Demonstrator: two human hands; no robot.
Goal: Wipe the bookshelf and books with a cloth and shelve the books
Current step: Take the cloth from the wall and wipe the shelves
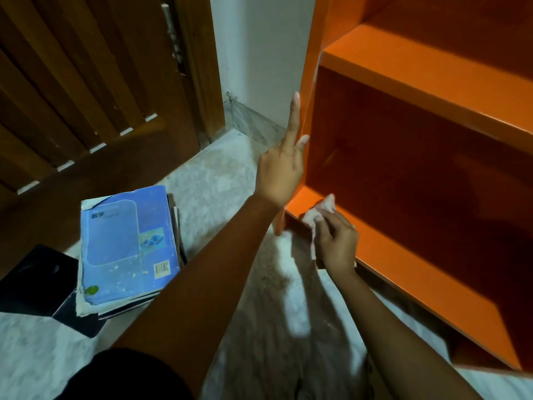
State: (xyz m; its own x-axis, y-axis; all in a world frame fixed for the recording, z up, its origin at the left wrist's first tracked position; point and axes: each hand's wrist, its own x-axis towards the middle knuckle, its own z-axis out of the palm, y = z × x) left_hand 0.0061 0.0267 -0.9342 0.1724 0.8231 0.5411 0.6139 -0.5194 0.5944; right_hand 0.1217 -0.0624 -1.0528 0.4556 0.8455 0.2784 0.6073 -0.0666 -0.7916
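Observation:
An orange bookshelf [403, 82] with bare shelves fills the right side. My left hand [281, 166] grips its left side panel, the forefinger straight up along the outer face and the thumb on the front edge. My right hand [336, 241] holds a small white cloth [321, 210] against the front left corner of the bottom shelf [418, 272]. A stack of books [127, 252], topped by a worn blue one, lies on the floor to the left.
A dark wooden slatted door [86, 90] stands at the left, with a white wall corner [259, 53] between it and the shelf. A black book or folder [34, 281] lies beside the stack. The floor is pale marble [219, 180].

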